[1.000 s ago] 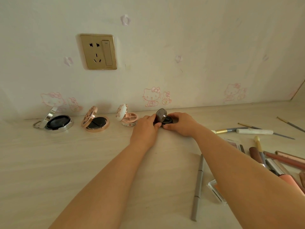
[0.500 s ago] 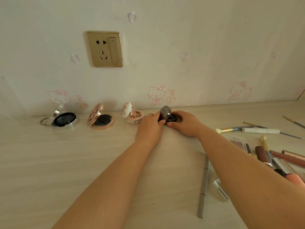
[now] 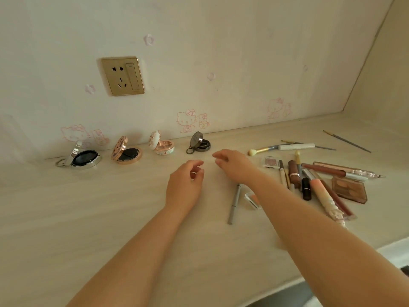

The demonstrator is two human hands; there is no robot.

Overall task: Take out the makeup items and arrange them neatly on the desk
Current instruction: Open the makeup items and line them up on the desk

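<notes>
Hands (image 3: 184, 185) off dark compact (image 3: 200, 144), pulled back

Two bare forearms reach in from the near edge, uncovered as far up as they can be seen. The left hand (image 3: 184, 185) wears a thin pale ring on one finger; the right hand (image 3: 234, 166) wears nothing visible.

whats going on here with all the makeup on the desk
A person is sorting makeup on a desk. Four open compacts stand in a row along the wall; the dark compact at the right end stands free. The left hand and right hand hover just in front of it, fingers loosely curled, holding nothing. A loose pile of brushes, pencils and lipsticks waits unsorted to the right.
</notes>
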